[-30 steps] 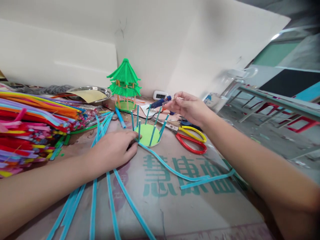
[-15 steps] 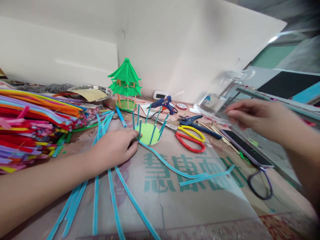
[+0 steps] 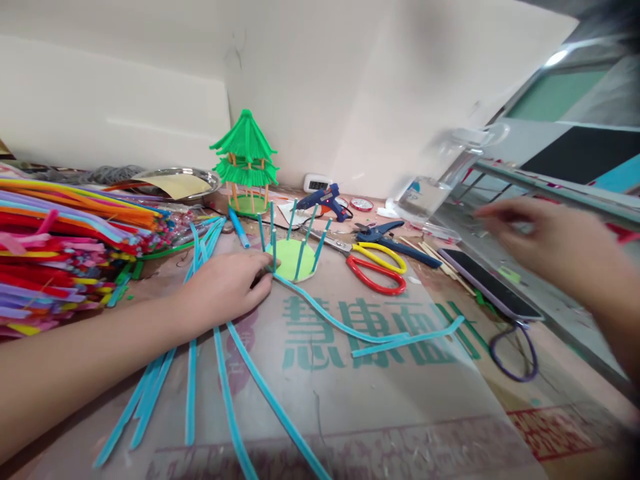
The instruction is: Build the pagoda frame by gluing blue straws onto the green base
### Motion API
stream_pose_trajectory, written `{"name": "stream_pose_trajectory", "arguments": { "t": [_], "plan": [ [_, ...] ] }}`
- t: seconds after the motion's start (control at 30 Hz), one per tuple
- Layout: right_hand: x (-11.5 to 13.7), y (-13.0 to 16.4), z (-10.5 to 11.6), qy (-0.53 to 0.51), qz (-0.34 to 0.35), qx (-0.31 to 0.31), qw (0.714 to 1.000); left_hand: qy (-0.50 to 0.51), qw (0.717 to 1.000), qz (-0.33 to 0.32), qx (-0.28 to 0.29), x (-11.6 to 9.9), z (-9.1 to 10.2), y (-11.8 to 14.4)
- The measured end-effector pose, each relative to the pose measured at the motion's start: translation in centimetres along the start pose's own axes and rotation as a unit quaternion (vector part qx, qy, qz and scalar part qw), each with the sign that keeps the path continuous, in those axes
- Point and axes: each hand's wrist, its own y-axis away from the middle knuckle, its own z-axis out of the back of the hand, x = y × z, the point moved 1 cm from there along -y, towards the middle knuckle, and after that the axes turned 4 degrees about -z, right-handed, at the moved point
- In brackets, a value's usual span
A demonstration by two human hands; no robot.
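Pale-green round card disc (image 3: 287, 261) with slim blue upright sticks (image 3: 300, 259) standing around its rim: we have it lying on the sheet-covered table, just beside our left hand (image 3: 225, 285). That hand rests at the disc's left edge, thumb and fingers drawn in where a long light-blue fuzzy strip (image 3: 325, 315) meets the rim; whether they pinch the strip or only press it, we cannot tell. From there the strip curves to the near right of the disc, its end lying against a second, bent light-blue strip (image 3: 430, 333).

We hold our right hand (image 3: 543, 243) raised, well to the right of the disc. It is blurred, fingertips bunched, and we cannot tell whether they grip anything; a dark-screened phone (image 3: 490, 283) lies below it.

Near the disc's right side we see scissors with red and yellow handles (image 3: 345, 247). Behind the disc are a blue glue gun (image 3: 324, 199) and a two-tiered green fuzzy pagoda (image 3: 245, 150). Well left of the disc lie multicoloured bundles of fuzzy stems (image 3: 75, 240).
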Motion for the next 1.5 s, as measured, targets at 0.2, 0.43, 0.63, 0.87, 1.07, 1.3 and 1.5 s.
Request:
{"name": "stream_pose_trajectory", "arguments": {
  "t": [0.2,0.43,0.63,0.87,1.07,1.3,1.5],
  "plan": [
    [12.0,0.6,-10.4,-0.005,0.086,0.240,0.967,-0.002,1.000,0.001,0.010,0.0,0.1,0.0],
    [16.4,1.2,-14.0,-0.031,0.079,0.344,0.935,-0.002,1.000,-0.002,0.008,0.0,-0.1,-0.1],
    [15.8,0.3,-13.1,-0.236,-0.047,0.317,0.918,-0.036,0.999,0.002,-0.003,-0.1,0.7,0.7],
    [17.7,0.8,-10.2,-0.373,-0.086,0.248,0.890,0.182,0.983,-0.008,-0.038,-3.5,4.6,1.4],
    [19.3,1.8,-11.1,-0.319,0.110,0.140,0.931,0.491,0.866,0.058,0.079,-4.2,3.6,1.2],
    [18.9,2.8,-11.7,-0.131,0.347,-0.004,0.929,0.598,0.790,0.115,0.077,-3.7,3.1,1.5],
    [18.8,2.7,-10.9,-0.178,0.292,0.060,0.938,0.612,0.772,0.168,0.028,-3.7,3.6,1.0]
  ]
}}
